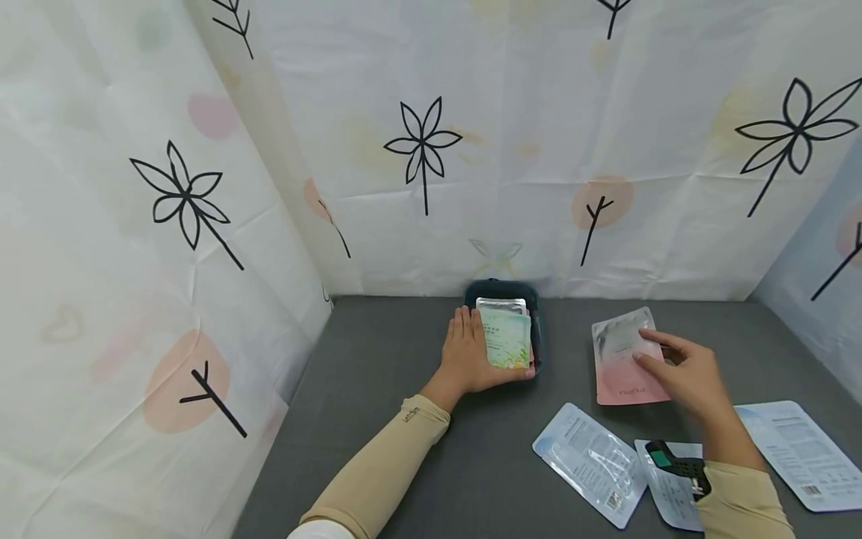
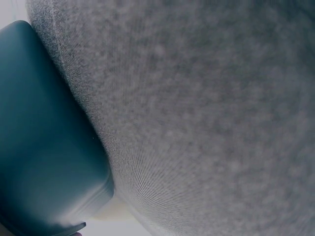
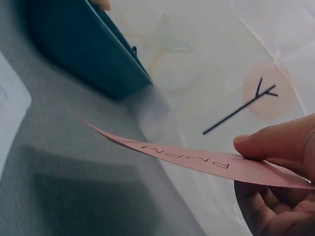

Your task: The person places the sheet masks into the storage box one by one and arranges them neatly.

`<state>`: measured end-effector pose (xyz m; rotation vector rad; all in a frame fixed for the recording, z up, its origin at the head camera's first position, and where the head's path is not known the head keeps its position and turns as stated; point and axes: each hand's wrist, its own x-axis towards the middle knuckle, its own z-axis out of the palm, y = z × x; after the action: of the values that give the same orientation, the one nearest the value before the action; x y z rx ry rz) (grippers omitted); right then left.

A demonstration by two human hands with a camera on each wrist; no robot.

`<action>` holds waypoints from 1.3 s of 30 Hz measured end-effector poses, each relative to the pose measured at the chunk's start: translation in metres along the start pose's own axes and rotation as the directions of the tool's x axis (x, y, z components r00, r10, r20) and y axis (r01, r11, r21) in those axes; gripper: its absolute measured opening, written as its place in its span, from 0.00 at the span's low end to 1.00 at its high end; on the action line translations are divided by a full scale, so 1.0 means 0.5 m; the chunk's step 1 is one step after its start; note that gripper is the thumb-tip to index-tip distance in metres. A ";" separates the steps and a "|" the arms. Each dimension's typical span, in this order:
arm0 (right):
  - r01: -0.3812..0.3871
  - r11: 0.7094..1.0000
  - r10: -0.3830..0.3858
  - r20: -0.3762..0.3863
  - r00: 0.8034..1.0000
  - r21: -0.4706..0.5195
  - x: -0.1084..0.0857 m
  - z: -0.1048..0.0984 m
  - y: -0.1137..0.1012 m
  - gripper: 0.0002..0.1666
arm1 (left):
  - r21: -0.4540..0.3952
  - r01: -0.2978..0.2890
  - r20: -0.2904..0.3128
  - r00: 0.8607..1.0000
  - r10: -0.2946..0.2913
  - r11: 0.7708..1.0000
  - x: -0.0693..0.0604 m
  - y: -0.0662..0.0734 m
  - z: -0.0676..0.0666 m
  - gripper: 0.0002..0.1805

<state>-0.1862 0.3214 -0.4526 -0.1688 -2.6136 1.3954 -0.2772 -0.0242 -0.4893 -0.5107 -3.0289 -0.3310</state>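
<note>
On the grey table (image 1: 390, 337), in the head view, a teal bin (image 1: 501, 289) is set near the foot of the printed curtain (image 1: 512, 112), with a green-printed sachet (image 1: 508, 340) lying uppermost inside. The bin is braced by the left hand (image 1: 469, 359), its fingers laid straight along the left side and its thumb spread along the near edge. Well to the bin's right, a pink sachet (image 1: 622, 370) is pinched by the right hand (image 1: 690, 374); nearer the person, three pale blue sachets (image 1: 592, 464) are laid out.

From the left wrist, mostly the bin's outer wall is shown; the hand's hold cannot be told there.

From the right wrist, the pink sachet is seen gripped between thumb and fingers, apparently raised off the table. The step in hand is judged to be its picking up; next, a steady pinch and a carry leftward to the bin seem called for.
</note>
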 end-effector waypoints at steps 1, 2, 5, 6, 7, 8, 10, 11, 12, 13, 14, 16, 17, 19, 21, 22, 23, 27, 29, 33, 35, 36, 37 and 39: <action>0.010 1.000 -0.010 -0.005 1.000 0.019 0.003 0.006 -0.007 0.37 | -0.002 0.001 0.000 1.000 -0.001 1.000 0.001 -0.001 0.001 0.84; 0.017 0.999 -0.017 -0.011 1.000 0.040 0.006 0.013 -0.014 0.36 | -0.004 0.001 0.000 1.000 -0.001 1.000 0.001 -0.001 0.001 0.84; 0.042 0.993 -0.038 -0.033 0.999 0.112 0.012 0.032 -0.036 0.35 | -0.012 0.001 -0.004 1.000 -0.001 1.000 0.002 0.000 0.002 0.84; 0.052 0.990 -0.047 -0.045 0.998 0.133 0.015 0.038 -0.044 0.35 | -0.014 0.002 -0.004 1.000 -0.002 1.000 0.001 0.000 0.002 0.84; 0.060 0.987 -0.052 -0.053 0.997 0.149 0.017 0.044 -0.050 0.35 | -0.018 0.002 -0.007 1.000 -0.002 1.000 0.001 0.000 0.002 0.85; 0.068 0.984 -0.059 -0.064 0.996 0.167 0.019 0.049 -0.057 0.35 | -0.022 0.002 -0.009 1.000 -0.002 1.000 0.001 0.001 0.002 0.85; 0.083 0.976 -0.067 -0.086 0.994 0.201 0.024 0.059 -0.070 0.34 | -0.026 0.002 -0.012 1.000 -0.002 1.000 0.000 0.001 0.001 0.84; 0.088 0.972 -0.068 -0.096 0.993 0.218 0.026 0.065 -0.076 0.34 | -0.028 0.001 -0.013 1.000 -0.002 1.000 0.000 0.001 0.002 0.84; 0.089 0.969 -0.067 -0.104 0.992 0.232 0.029 0.070 -0.081 0.33 | -0.029 0.001 -0.013 1.000 -0.002 1.000 0.000 0.001 0.002 0.84; 0.088 0.966 -0.063 -0.109 0.992 0.244 0.031 0.075 -0.087 0.33 | -0.031 0.001 -0.014 1.000 -0.002 1.000 0.000 0.001 0.002 0.84; 0.088 0.962 -0.061 -0.111 0.992 0.259 0.032 0.080 -0.093 0.33 | -0.032 0.002 -0.013 1.000 -0.002 0.999 0.000 0.001 0.003 0.84; 0.090 0.957 -0.060 -0.112 0.992 0.278 0.036 0.090 -0.102 0.33 | -0.034 0.002 -0.013 1.000 -0.002 0.999 -0.001 0.001 0.002 0.84; 0.092 0.954 -0.063 -0.107 0.992 0.286 0.038 0.096 -0.106 0.33 | -0.036 0.002 -0.014 1.000 -0.003 0.999 -0.001 0.001 0.002 0.84; 0.100 0.949 -0.076 -0.092 0.993 0.299 0.042 0.108 -0.112 0.33 | -0.035 0.003 -0.015 1.000 -0.003 0.999 -0.002 0.001 0.002 0.84; 0.106 0.946 -0.086 -0.079 0.993 0.307 0.046 0.120 -0.114 0.33 | -0.035 0.004 -0.017 1.000 -0.004 0.999 -0.002 0.001 0.001 0.84; 0.107 0.944 -0.089 -0.072 0.993 0.311 0.049 0.127 -0.114 0.33 | -0.035 0.004 -0.018 1.000 -0.005 0.999 -0.002 0.002 0.000 0.84; 0.109 0.943 -0.093 -0.065 0.994 0.316 0.052 0.134 -0.112 0.32 | -0.036 0.004 -0.017 1.000 -0.005 0.999 -0.002 0.002 0.001 0.84; 0.092 0.944 -0.079 -0.054 0.995 0.316 0.060 0.159 -0.105 0.31 | -0.032 0.006 -0.016 1.000 -0.006 0.999 -0.001 0.002 0.000 0.84; 0.077 0.948 -0.067 -0.045 0.997 0.308 0.064 0.170 -0.102 0.31 | -0.025 0.006 -0.012 1.000 -0.006 1.000 0.000 0.002 0.000 0.84; 0.068 0.949 -0.069 -0.006 0.998 0.307 0.070 0.187 -0.098 0.34 | -0.009 0.007 -0.013 1.000 -0.007 1.000 0.002 0.001 0.001 0.84; 0.065 0.948 -0.075 0.021 0.997 0.312 0.073 0.194 -0.097 0.38 | -0.005 0.004 -0.018 1.000 -0.004 1.000 0.003 0.001 0.002 0.83; 0.064 0.946 -0.078 0.033 0.996 0.317 0.074 0.197 -0.096 0.39 | -0.004 0.003 -0.019 1.000 -0.003 1.000 0.003 0.001 0.002 0.83; 0.058 0.946 -0.077 0.045 0.996 0.320 0.075 0.199 -0.095 0.41 | -0.001 0.001 -0.021 1.000 -0.001 1.000 0.003 0.001 0.002 0.83; 0.043 0.950 -0.065 0.061 0.996 0.311 0.075 0.202 -0.094 0.43 | -0.002 -0.001 -0.022 1.000 0.001 1.000 0.003 0.001 0.002 0.83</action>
<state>-0.2446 0.2201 -0.4648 -0.0047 -2.3892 1.7955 -0.2785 -0.0230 -0.4901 -0.5057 -3.0071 -0.3369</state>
